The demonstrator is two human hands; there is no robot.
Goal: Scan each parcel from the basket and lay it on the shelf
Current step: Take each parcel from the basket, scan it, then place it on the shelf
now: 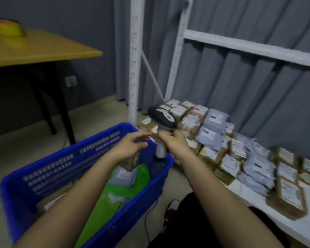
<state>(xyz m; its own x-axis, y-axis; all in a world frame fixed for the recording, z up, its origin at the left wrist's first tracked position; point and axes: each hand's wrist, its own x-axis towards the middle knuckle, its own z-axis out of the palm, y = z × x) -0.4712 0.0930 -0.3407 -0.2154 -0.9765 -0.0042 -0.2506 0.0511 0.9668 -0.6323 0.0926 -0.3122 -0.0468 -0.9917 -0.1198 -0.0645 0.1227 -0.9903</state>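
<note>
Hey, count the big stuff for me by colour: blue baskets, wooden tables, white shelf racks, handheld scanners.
Blue basket: 1
Wooden table: 1
White shelf rack: 1
Handheld scanner, held by the right hand: 1
Total: 4

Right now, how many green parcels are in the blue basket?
1 that shows: a green parcel lies in the middle of the blue basket, below the left hand. More may be hidden under the forearm and other parcels.
</note>
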